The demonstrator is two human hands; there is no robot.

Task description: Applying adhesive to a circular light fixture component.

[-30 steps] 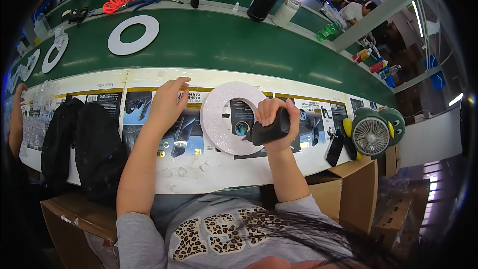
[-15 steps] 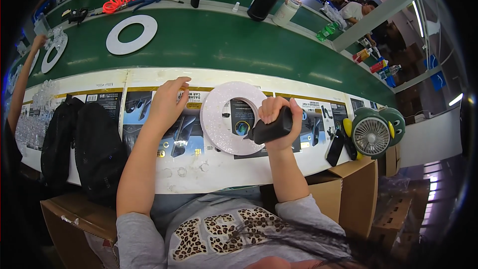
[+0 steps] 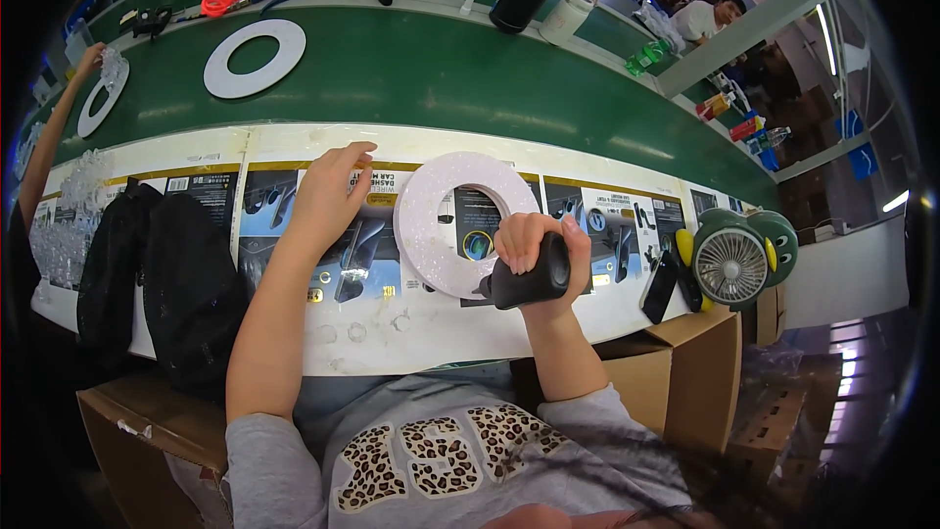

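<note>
A white speckled ring (image 3: 424, 235) lies flat on the printed sheets covering the work surface in front of me. My right hand (image 3: 543, 260) is wrapped round a black squeeze bottle (image 3: 534, 274), held tilted at the ring's near right side. The bottle's narrow tip points left at the ring's lower edge; whether it touches cannot be made out. To the left of the ring, my left hand (image 3: 335, 186) hovers with nothing in it, its fingers loosely bent and apart. There is a small gap between that hand and the ring.
Black sleeve-like cloths (image 3: 191, 284) and clear plastic pieces (image 3: 69, 235) lie left. Another white ring (image 3: 255, 59) rests on the green belt (image 3: 392, 78). A co-worker's arm (image 3: 59, 118) reaches in at far left. A small fan (image 3: 730, 266) and a phone (image 3: 660, 289) stand right.
My right hand has shifted slightly nearer to me with the squeeze bottle, its tip moving along the ring's near edge. My left hand stays almost in place. The co-worker's hand at far left has moved.
</note>
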